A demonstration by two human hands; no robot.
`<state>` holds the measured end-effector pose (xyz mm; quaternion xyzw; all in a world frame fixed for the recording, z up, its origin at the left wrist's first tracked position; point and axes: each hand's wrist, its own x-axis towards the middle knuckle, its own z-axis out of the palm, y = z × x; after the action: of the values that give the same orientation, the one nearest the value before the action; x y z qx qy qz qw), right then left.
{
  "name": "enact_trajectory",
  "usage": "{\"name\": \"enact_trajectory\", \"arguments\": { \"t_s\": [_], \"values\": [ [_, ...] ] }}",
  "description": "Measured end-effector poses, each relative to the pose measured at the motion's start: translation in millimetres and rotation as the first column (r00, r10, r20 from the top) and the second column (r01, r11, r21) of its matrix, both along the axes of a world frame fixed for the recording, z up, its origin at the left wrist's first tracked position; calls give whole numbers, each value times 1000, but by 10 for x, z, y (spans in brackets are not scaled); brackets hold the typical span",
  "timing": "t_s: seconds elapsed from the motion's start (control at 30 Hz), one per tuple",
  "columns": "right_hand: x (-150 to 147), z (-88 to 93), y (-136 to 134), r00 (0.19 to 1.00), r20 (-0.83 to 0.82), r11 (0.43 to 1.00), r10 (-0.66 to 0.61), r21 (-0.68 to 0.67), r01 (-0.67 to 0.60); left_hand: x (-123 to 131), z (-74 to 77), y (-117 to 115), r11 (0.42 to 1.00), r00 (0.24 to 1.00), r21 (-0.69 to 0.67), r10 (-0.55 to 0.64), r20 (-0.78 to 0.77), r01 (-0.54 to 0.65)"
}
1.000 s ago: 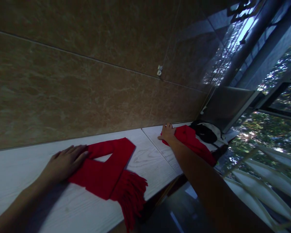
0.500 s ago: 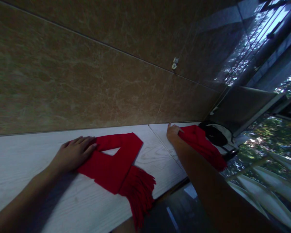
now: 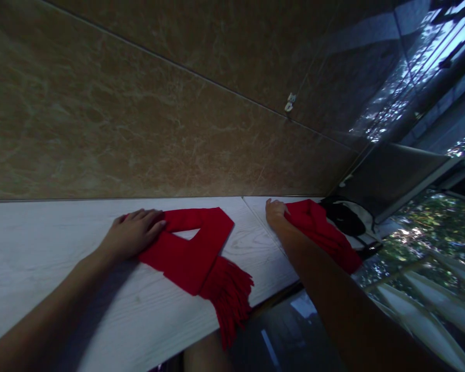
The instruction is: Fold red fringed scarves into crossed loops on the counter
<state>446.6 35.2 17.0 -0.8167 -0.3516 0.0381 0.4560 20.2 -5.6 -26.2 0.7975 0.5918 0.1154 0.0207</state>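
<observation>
Red scarf (image 3: 189,248) lies on the pale wood-grain shelf (image 3: 42,248) in front of me, folded back on itself so a small triangle of shelf shows through the fold. Its fringed end (image 3: 232,294) hangs over the front edge. The cloth is plain, deep red, and I can read no label, brand or writing on it. My left hand (image 3: 134,232) lies flat and open, fingers together, pressing on the scarf's left end. My right hand (image 3: 276,213) is curled on the near edge of a second red cloth (image 3: 321,232) further right on the shelf; whether it pinches it I cannot tell. Behind that lies a black-and-white bag (image 3: 351,219), against the brown tiled wall (image 3: 139,103).
</observation>
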Motion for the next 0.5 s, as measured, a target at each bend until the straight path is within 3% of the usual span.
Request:
{"name": "enact_trajectory", "arguments": {
  "t_s": [0.23,0.5],
  "values": [
    [-472,24,-52,995,26,995,99,-8,-99,12,53,-57,1000,1000,-11,0,23,0],
    [-1128,62,46,955,30,947,294,-148,-286,6,91,-106,1000,1000,-23,-7,9,7]
  ]
}}
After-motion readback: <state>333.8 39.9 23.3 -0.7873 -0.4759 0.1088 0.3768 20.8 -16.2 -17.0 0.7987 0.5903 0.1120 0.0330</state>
